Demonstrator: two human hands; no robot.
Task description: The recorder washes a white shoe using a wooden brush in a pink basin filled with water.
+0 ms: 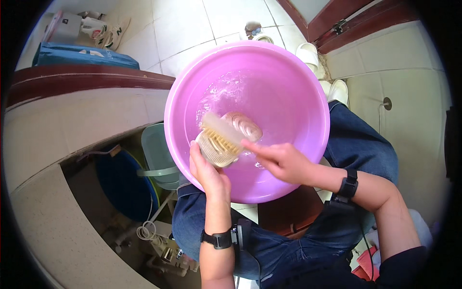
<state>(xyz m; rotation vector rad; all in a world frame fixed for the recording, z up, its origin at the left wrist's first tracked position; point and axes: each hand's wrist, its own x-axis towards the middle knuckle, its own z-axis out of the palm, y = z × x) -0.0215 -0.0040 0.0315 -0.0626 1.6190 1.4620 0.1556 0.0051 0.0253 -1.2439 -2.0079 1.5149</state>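
Observation:
Over a big pink basin (pixel 174 144), my left hand (pixel 208 172) grips a cream shoe (pixel 214 153) with its ridged sole facing up. My right hand (pixel 285 163) holds a scrub brush (pixel 226 131) by its handle, index finger stretched along it. The brush has a pale back and yellowish bristles, which lie against the sole. Just beyond the brush, a pinkish ridged sole part (pixel 244 126) shows at the water. Whether it belongs to the same shoe I cannot tell. Rippling, bubbly water (pixel 226 89) covers the basin's bottom.
The basin sits between my jeans-clad knees. Left of it are a grey-green bucket (pixel 155 144), a blue round basin (pixel 120 180) and white pipes under a counter (pixel 62 212). White slippers (pixel 308 54) lie beyond on the right. A blue bag (pixel 84 55) stands at the far left.

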